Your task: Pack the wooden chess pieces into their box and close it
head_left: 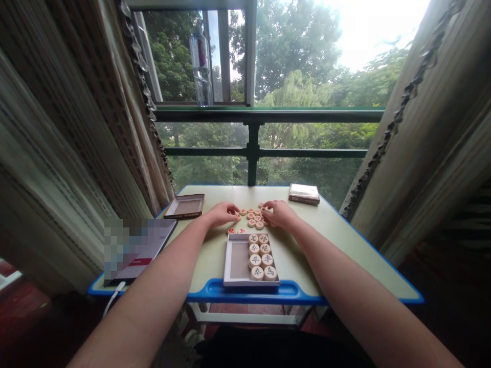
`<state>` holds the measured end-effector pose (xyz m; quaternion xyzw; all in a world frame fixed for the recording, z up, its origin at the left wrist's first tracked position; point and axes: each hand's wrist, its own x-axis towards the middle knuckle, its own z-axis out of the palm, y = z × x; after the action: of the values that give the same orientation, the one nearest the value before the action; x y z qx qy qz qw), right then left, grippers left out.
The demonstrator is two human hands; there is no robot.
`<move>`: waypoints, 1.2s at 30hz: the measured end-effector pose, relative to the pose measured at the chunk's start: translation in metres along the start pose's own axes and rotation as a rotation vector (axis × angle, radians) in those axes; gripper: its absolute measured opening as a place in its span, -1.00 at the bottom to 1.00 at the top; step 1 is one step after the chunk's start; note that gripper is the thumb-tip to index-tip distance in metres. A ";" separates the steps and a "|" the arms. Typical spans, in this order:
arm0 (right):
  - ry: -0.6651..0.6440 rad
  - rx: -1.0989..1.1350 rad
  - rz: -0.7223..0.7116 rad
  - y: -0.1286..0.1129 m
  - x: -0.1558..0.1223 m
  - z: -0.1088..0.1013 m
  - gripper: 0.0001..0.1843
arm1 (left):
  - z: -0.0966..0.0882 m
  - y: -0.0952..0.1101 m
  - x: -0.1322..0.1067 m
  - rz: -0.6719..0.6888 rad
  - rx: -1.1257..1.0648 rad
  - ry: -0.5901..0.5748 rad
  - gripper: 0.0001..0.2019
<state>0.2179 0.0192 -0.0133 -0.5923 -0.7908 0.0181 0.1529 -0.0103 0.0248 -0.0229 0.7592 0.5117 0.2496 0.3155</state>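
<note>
My left hand (pixel 223 213) lies on the table at the left of a loose group of round wooden Chinese chess pieces (pixel 251 223) with red characters. Its fingers are curved and apart, with the tips against a chess piece (pixel 238 217) at the group's edge. From the other side my right hand (pixel 282 212) reaches over the group, fingers bent and spread, partly hiding some pieces. Nearer to me stands an open shallow box (pixel 236 260). Black-marked pieces (pixel 254 261) fill its right part in two columns. Two red pieces (pixel 230 231) lie just behind its far wall.
A box lid (pixel 185 206) lies at the table's back left, and a small flat box (pixel 304 193) at the back right. A tablet or laptop (pixel 153 245) with a white cable (pixel 114 298) rests at the left. A plastic bottle (pixel 201 69) stands by the window.
</note>
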 end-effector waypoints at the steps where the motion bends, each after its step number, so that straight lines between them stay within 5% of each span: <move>1: 0.001 0.005 -0.004 0.000 0.000 0.001 -0.64 | 0.000 -0.001 0.000 0.003 -0.005 -0.005 -0.54; 12: 0.063 0.071 -0.202 -0.007 0.001 0.007 -0.69 | 0.003 0.007 -0.002 0.002 0.087 0.051 -0.65; 16: 0.038 0.060 -0.295 -0.013 0.000 0.007 -0.74 | 0.012 0.014 0.000 0.172 0.222 0.147 -0.60; 19: 0.051 0.055 -0.281 -0.014 0.000 0.008 -0.75 | 0.019 0.017 0.003 0.258 0.258 0.102 -0.61; 24: 0.029 0.068 -0.303 -0.015 0.000 0.009 -0.73 | 0.021 0.017 0.006 0.229 0.222 0.042 -0.70; 36: 0.028 0.110 -0.367 -0.021 -0.005 0.003 -0.70 | 0.012 0.013 0.002 0.139 0.215 0.118 -0.62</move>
<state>0.1989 0.0082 -0.0125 -0.4292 -0.8812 0.0250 0.1968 0.0068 0.0207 -0.0212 0.8062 0.4994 0.2589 0.1835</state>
